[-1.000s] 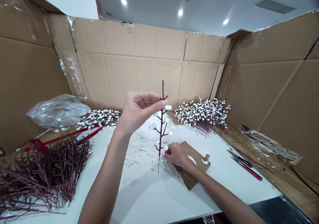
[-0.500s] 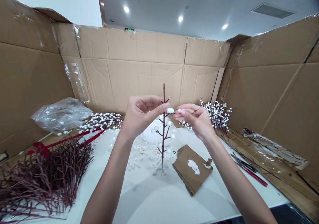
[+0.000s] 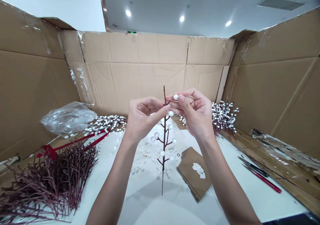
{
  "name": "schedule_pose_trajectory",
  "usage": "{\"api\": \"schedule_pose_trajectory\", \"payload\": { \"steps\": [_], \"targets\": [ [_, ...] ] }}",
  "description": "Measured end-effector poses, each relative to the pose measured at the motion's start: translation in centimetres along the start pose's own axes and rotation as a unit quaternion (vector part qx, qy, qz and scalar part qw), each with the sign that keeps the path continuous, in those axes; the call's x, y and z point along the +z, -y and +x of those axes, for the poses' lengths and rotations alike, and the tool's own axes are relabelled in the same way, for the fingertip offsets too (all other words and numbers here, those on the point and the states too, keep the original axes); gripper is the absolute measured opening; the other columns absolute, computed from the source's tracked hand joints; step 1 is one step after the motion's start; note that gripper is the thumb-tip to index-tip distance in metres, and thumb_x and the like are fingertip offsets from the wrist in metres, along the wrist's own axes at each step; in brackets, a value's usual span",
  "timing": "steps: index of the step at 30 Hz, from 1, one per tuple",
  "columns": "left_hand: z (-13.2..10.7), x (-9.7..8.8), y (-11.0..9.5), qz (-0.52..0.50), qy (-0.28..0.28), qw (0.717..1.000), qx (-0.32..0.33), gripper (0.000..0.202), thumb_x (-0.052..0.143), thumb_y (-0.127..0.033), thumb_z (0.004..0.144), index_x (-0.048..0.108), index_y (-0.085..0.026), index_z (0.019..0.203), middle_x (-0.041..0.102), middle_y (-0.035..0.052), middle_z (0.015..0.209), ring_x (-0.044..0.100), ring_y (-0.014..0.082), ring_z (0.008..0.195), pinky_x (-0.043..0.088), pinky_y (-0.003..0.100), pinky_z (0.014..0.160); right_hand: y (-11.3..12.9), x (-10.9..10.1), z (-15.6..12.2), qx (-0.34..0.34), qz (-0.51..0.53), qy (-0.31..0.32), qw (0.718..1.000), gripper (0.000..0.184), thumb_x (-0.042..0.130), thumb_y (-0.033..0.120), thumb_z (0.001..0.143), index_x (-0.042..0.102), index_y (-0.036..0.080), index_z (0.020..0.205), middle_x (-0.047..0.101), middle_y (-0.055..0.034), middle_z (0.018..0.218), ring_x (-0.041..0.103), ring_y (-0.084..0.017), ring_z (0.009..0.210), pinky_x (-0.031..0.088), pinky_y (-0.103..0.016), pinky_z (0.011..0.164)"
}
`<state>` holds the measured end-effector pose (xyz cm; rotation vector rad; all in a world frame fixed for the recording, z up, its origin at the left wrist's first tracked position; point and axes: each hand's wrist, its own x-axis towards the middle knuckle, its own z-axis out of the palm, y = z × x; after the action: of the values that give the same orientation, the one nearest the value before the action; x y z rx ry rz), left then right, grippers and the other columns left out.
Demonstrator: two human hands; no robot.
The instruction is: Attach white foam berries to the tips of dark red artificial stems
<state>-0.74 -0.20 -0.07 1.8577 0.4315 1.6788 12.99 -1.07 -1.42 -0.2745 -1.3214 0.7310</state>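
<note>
Over the table, left hand: pinching the twig near its top; twig upright.
Right hand: thumb and finger pinching a ball just beside the twig's upper end.
Card: on the table, bearing a white patch.
Wall: cardboard, beyond the table.

You face a far cardboard wall, with taped cardboard panels at left and right around your white table. Above them you see a greyish ceiling, three round lit lamps, a vent at right and a small green sign.
</note>
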Motion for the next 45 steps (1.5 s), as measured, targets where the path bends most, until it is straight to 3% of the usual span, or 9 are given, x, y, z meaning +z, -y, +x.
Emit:
{"api": "schedule_pose_trajectory", "payload": {
  "steps": [16, 21, 28, 39, 45],
  "targets": [
    [0.0, 0.7, 0.4, 0.040, -0.004, 0.999, 0.014, 0.015, 0.077, -0.018, 0.065, 0.066, -0.017, 0.055, 0.063, -0.0019, 0.053, 0.055, 0.0066, 0.048, 0.046, 0.019, 0.047, 0.3, -0.7, -0.2, -0.022, -0.051, 0.009, 0.998, 0.003, 0.065, 0.019, 0.082, 0.063, 0.018, 0.080, 0.076, -0.0006, 0.078, 0.073, -0.013, 0.073, 0.063, -0.023, 0.068],
    [-0.2, 0.7, 0.4, 0.063, -0.015, 0.998, 0.008, 0.013, 0.081, -0.018, 0.061, 0.069, -0.018, 0.057, 0.066, -0.0016, 0.057, 0.057, 0.0076, 0.051, 0.048, 0.020, 0.049, 0.1, -0.9, -0.1, -0.009, -0.071, 0.009, 0.997, 0.007, 0.067, 0.024, 0.080, 0.062, 0.019, 0.078, 0.075, -0.0009, 0.078, 0.073, -0.015, 0.080, 0.063, -0.025, 0.069],
    [-0.1, 0.6, 0.6, 0.088, -0.012, 0.996, 0.011, 0.010, 0.077, -0.017, 0.065, 0.070, -0.018, 0.059, 0.069, -0.0001, 0.059, 0.061, 0.0100, 0.055, 0.051, 0.022, 0.053, -0.2, -1.2, 0.1, 0.009, -0.077, 0.015, 0.997, 0.011, 0.069, 0.028, 0.079, 0.063, 0.019, 0.077, 0.075, -0.0012, 0.079, 0.073, -0.015, 0.077, 0.063, -0.027, 0.070],
    [0.0, 0.7, 0.7, 0.089, -0.011, 0.996, -0.001, 0.011, 0.079, -0.019, 0.063, 0.070, -0.015, 0.058, 0.069, 0.0010, 0.060, 0.061, 0.0094, 0.054, 0.050, 0.020, 0.051, -0.3, -1.3, 0.1, 0.010, -0.075, 0.020, 0.997, 0.009, 0.069, 0.024, 0.079, 0.064, 0.019, 0.075, 0.075, -0.0007, 0.076, 0.072, -0.014, 0.072, 0.063, -0.026, 0.068],
    [0.1, 0.6, 0.9, 0.088, -0.008, 0.996, -0.008, 0.012, 0.080, -0.023, 0.063, 0.071, -0.020, 0.057, 0.070, 0.0018, 0.061, 0.061, 0.0121, 0.055, 0.051, 0.024, 0.051, -0.3, -1.2, 0.1, 0.015, -0.080, 0.020, 0.997, 0.010, 0.071, 0.025, 0.077, 0.064, 0.018, 0.073, 0.075, -0.0017, 0.076, 0.073, -0.016, 0.075, 0.063, -0.028, 0.069]
  ]
}}
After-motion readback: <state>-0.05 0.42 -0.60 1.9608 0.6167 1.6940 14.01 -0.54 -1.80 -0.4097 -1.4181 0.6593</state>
